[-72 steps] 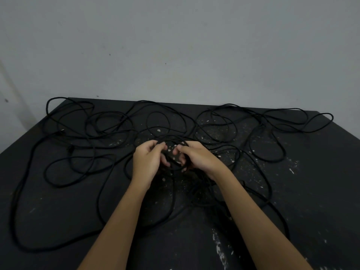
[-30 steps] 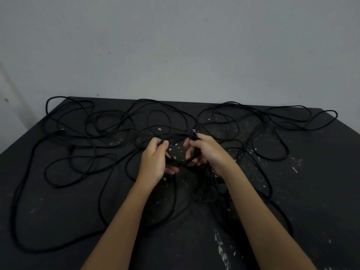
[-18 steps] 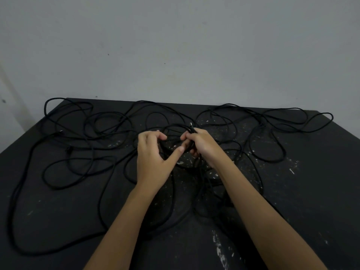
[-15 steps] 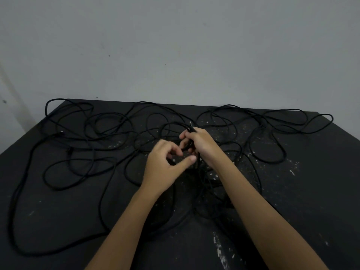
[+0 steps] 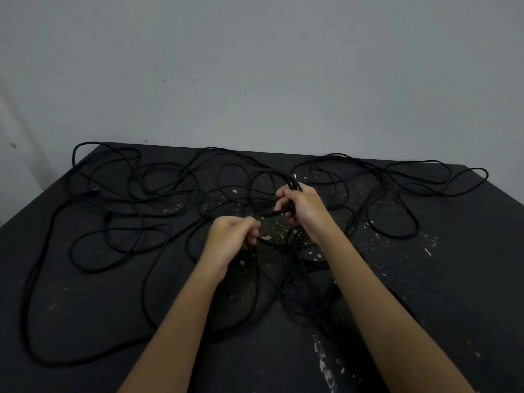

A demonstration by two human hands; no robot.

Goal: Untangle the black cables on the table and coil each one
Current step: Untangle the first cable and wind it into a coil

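So here's the setup: the right hand has its fingers wrapped round a small round coil of thin black cable, a few loops stacked together and lifted a bit off the matte black table with pale paint flecks. There's a little pale-tipped plug end poking out just past that hand's knuckles.

The left hand sits nearer the body and just to the left of the right one, not touching it. Its fingers are curled with the thumb up against the fingertips, but it's motion-blurred, so honestly can't say if it's got a strand pinched or not. A strand does run down right under it.

The rest of the loose black cable mess is sprawled everywhere: big loops way out to the left of the left hand, more out past the right hand, and a dark pile under both forearms. A plain grey wall is beyond both hands.
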